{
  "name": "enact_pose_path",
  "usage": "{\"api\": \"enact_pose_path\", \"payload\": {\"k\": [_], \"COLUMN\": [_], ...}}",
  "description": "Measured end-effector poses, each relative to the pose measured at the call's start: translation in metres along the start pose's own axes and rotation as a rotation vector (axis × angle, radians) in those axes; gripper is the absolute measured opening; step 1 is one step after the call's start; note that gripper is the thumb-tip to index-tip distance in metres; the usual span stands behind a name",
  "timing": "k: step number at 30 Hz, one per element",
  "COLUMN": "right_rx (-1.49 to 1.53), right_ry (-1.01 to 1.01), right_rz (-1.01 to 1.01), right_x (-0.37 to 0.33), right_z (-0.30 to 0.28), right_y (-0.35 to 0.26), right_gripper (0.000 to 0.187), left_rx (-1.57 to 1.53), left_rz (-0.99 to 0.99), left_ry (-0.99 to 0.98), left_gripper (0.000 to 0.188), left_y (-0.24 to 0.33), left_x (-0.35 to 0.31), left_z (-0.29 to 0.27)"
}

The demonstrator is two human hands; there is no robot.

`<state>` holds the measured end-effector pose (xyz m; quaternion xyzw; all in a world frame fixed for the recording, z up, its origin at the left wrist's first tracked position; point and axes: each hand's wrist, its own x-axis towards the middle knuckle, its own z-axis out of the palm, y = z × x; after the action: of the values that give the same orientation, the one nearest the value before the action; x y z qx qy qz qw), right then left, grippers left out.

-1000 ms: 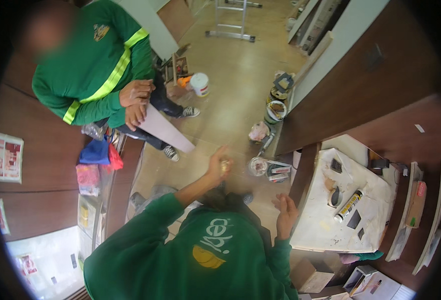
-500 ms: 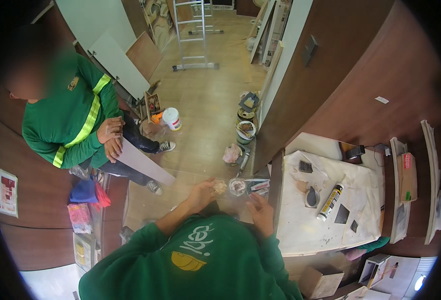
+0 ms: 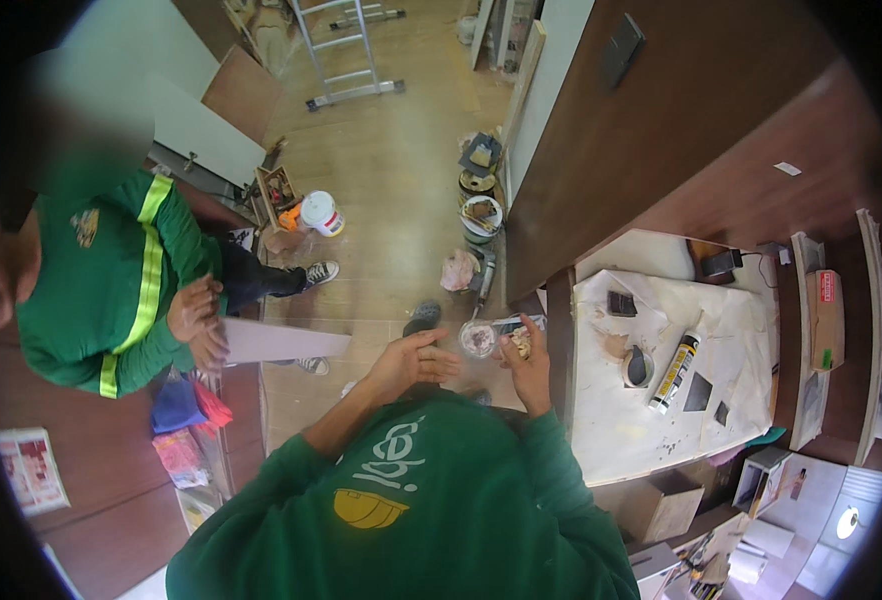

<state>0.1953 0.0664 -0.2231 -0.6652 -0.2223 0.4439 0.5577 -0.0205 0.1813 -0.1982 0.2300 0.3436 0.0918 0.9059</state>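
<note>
My left hand [image 3: 411,363] is stretched out in front of my chest, fingers apart, with nothing in it. Between the thumb and fingers of my right hand [image 3: 529,378] is a crumpled, beige wad [image 3: 522,345]; whether it is cloth or paper I cannot tell. Just left of that hand, a round tub [image 3: 479,340] with whitish-pink stuff in it stands lower down.
A co-worker at left rests both hands on a pale board [image 3: 286,341]. On the covered table [image 3: 731,420] at right lie a sealant cartridge [image 3: 675,372] and a cup [image 3: 637,368]. Ahead are a white bucket [image 3: 321,213], several cans [image 3: 481,215] and a ladder [image 3: 346,75].
The beige wad has passed from my left hand to my right. My left hand has opened. The view has shifted, and the co-worker's board now lies closer to level.
</note>
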Motion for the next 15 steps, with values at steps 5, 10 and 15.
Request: {"api": "enact_pose_path", "payload": {"k": [5, 10, 15], "right_rx": [-0.342, -0.483, -0.529], "right_ry": [-0.032, -0.211, -0.075], "right_rz": [-0.188, -0.047, 0.026], "right_x": [0.042, 0.077, 0.103], "right_z": [0.043, 0.105, 0.123], "right_y": [0.022, -0.008, -0.016], "right_gripper": [0.079, 0.101, 0.091], "left_rx": [0.109, 0.374, 0.385], "left_rz": [-0.131, -0.132, -0.184], "left_ry": [-0.021, -0.073, 0.026], "left_gripper": [0.063, 0.062, 0.05], "left_y": [0.039, 0.078, 0.101], "left_x": [0.049, 0.106, 0.154], "left_z": [-0.027, -0.054, -0.115]}}
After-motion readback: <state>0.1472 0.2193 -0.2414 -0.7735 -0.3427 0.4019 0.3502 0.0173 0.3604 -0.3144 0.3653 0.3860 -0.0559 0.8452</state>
